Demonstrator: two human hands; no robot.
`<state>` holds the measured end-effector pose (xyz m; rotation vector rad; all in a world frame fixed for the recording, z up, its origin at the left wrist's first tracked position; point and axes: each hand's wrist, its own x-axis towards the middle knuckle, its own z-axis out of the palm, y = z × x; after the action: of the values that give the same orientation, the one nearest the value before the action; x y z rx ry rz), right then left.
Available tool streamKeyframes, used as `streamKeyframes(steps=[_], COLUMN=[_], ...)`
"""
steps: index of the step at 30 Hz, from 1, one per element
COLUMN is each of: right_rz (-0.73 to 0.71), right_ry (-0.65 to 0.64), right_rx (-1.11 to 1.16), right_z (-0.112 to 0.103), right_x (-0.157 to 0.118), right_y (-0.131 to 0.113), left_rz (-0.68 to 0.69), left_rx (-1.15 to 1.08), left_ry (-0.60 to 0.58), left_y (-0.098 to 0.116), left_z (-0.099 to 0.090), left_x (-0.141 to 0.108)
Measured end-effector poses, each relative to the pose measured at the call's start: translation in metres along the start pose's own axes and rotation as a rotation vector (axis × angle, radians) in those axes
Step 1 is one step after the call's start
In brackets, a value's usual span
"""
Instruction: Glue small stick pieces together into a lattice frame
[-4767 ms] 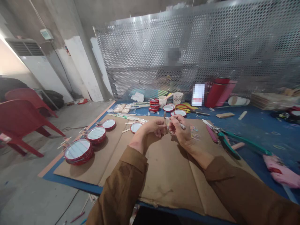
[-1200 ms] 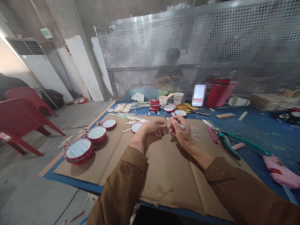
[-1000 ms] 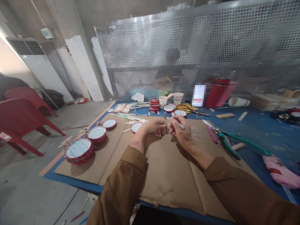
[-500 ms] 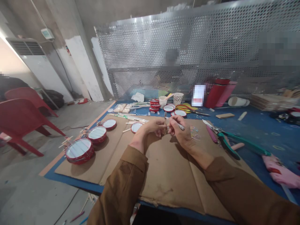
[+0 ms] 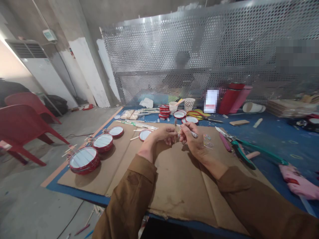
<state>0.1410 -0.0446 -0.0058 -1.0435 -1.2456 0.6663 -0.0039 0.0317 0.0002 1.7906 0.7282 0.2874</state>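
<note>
Over the middle of the cardboard sheet (image 5: 174,179), my left hand (image 5: 164,134) is closed around a wooden craft stick (image 5: 175,123), held upright. Just to its right, my right hand (image 5: 193,141) grips a white marker (image 5: 193,134), its front end close to the stick. Whether the tip touches the stick cannot be made out. A small red-rimmed drum (image 5: 145,135) lies left of my left hand, beside some loose sticks. Small coloured rubber bands (image 5: 208,144) lie right of my right hand.
Three red drums (image 5: 84,158) line the cardboard's left side. Green-handled pliers (image 5: 243,154) and a pink pen-like tool (image 5: 225,142) lie right. Paper cups (image 5: 189,105), scissors (image 5: 204,116), a lit phone (image 5: 211,101) and a red flask (image 5: 231,99) stand or lie behind, before a perforated metal panel (image 5: 149,59).
Hardly anything differs. Both hands stay in place with the stick and marker, apart from a very slight shift of the right fingers and the camera view.
</note>
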Motion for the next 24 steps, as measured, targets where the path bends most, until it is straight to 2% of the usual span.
streamKeyframes(steps=[24], right_rz=[-0.003], right_ry=[-0.047], right_rx=[-0.043], right_z=[0.0002], right_x=[-0.0017], right_y=[-0.0011], left_rz=[0.006], left_rx=[0.003], left_ry=[0.006], left_y=[-0.0011], left_z=[-0.0005], left_x=[-0.0002])
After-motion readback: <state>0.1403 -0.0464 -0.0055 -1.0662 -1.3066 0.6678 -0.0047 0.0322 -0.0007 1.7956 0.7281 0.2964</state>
